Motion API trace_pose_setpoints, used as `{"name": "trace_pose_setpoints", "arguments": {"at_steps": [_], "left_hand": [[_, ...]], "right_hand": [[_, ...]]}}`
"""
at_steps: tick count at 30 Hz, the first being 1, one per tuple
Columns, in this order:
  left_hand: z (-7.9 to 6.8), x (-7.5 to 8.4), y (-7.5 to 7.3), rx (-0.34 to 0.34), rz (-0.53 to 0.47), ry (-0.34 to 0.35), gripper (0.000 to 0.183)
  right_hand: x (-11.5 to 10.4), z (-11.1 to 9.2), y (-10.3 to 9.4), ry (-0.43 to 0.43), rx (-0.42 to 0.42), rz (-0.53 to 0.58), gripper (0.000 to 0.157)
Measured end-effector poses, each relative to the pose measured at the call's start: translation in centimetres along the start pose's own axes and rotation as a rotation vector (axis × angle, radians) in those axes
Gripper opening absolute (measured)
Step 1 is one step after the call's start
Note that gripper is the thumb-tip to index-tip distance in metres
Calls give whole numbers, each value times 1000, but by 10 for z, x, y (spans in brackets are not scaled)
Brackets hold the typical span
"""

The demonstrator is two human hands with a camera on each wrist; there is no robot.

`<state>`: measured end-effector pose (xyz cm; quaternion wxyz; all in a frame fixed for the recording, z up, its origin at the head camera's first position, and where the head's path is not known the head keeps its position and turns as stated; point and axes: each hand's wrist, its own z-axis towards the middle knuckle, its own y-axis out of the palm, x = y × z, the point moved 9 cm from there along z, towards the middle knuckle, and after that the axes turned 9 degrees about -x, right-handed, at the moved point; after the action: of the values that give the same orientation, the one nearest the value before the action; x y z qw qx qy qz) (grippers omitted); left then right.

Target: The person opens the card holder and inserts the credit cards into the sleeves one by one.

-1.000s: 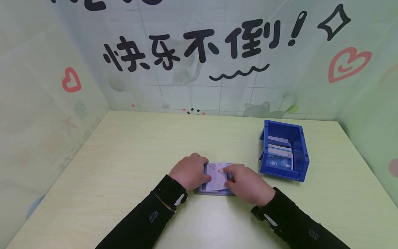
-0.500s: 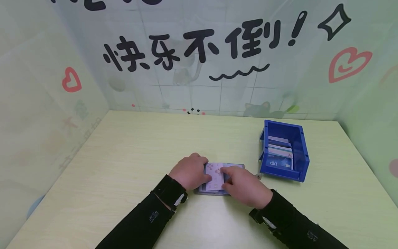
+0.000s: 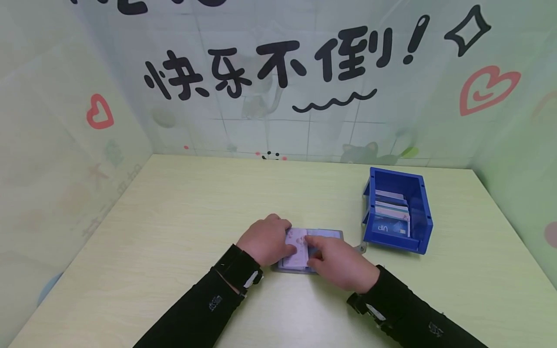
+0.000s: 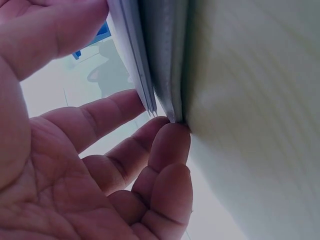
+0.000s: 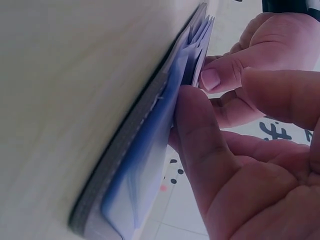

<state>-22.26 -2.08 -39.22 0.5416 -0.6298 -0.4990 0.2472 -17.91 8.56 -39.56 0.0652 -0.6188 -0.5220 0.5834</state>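
Observation:
A grey card holder (image 3: 329,233) with clear plastic sleeves lies opened flat on the table. On its left half is a pale pink patterned card (image 3: 299,259), partly hidden by my hands. My left hand (image 3: 264,241) grips the holder's left side, thumb over the card. In the left wrist view its fingertips (image 4: 170,147) curl at the edge of the stacked leaves (image 4: 131,47). My right hand (image 3: 344,263) touches the pink card's right edge with straight fingers. Seen from the right wrist, one finger (image 5: 192,107) presses against the card's edge, beside the bluish clear sleeve (image 5: 142,170).
A blue plastic bin (image 3: 424,212) stands at the right on the wooden table (image 3: 209,193), with several cards (image 3: 391,224) upright in it. The holder's small tab (image 3: 361,247) sticks out between my right hand and the bin. Printed cloth walls (image 3: 270,130) enclose the table.
My right hand has moved slightly left, and the pink card has slid left with it over the holder's left half. More of the holder's right half shows. My left hand has stayed put.

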Motion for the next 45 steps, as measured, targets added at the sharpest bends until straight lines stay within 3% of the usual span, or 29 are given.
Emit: {"name": "trace_pose_setpoints", "arguments": {"at_steps": [13,23,35,45], "left_hand": [[-1,-1,3,-35,-44,-9,66],[-3,5,0,-28,-2,30,61],[-4,4,-1,-30,-32,17,59],[-1,-8,3,-48,-37,-55,66]], "right_hand": [[-1,-1,0,-46,7,123,46],[-3,-1,0,-89,-14,118,49],[-6,-2,2,-132,-39,1,48],[-9,-5,9,-84,-136,-122,56]]}}
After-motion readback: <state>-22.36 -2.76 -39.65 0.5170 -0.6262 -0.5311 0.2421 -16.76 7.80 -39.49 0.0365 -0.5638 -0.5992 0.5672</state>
